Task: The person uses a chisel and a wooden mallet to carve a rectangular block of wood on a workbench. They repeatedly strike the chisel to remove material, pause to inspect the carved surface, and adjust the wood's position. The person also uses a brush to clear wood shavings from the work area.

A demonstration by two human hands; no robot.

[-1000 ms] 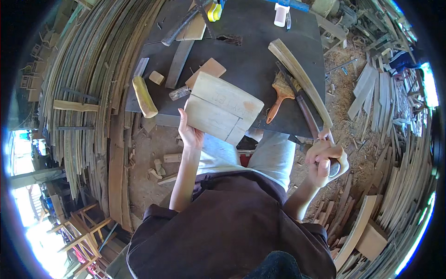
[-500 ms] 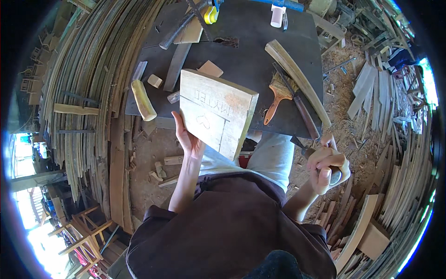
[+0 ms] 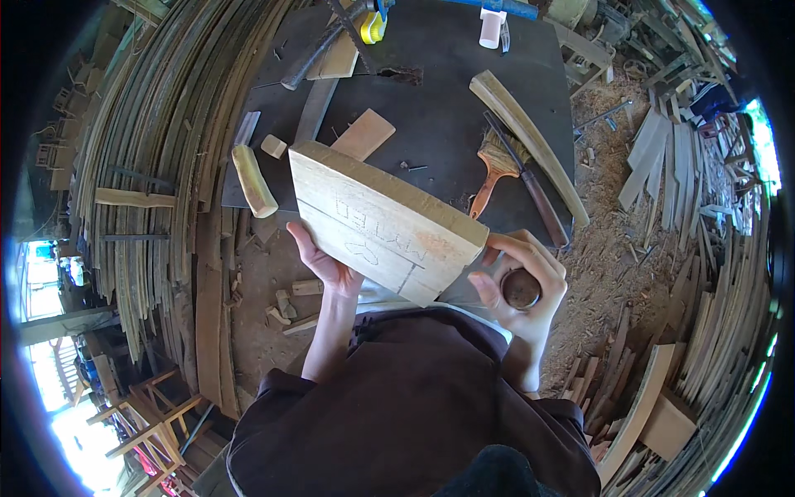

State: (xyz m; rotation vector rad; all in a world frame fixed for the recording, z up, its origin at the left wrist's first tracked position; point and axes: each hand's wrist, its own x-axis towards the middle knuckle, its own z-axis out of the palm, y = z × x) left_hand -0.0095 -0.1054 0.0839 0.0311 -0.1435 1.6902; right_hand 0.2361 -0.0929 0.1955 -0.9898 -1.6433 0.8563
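My left hand (image 3: 330, 267) is closed on the thick pale wooden board (image 3: 373, 222), supporting its left underside. The board is tilted up, showing carved lettering, a heart, ruled lines and a thick edge. My right hand (image 3: 538, 315) grips a tool's round wooden handle (image 3: 522, 288), end-on to me; its blade is hidden. My right forefinger reaches the board's right corner, and I cannot tell whether it touches. Beyond them on the dark worktop (image 3: 422, 116) lie an orange-handled brush (image 3: 489, 176), a long dark-handled tool (image 3: 538, 201), a wood batten (image 3: 530, 149) and a pinkish block (image 3: 364, 132).
A curved wood piece (image 3: 252, 180), a hammer (image 3: 319, 54), a yellow tool (image 3: 373, 26) and a white container (image 3: 490, 29) also lie on the worktop. Lumber stacks (image 3: 149, 132) flank me, offcuts and shavings cover the floor (image 3: 613, 265), and wooden chairs (image 3: 153, 414) stand at lower left.
The board has tilted further and moved down-left, exposing its top edge and the block behind it. My right hand has swung left and up to the board's corner with the handle.
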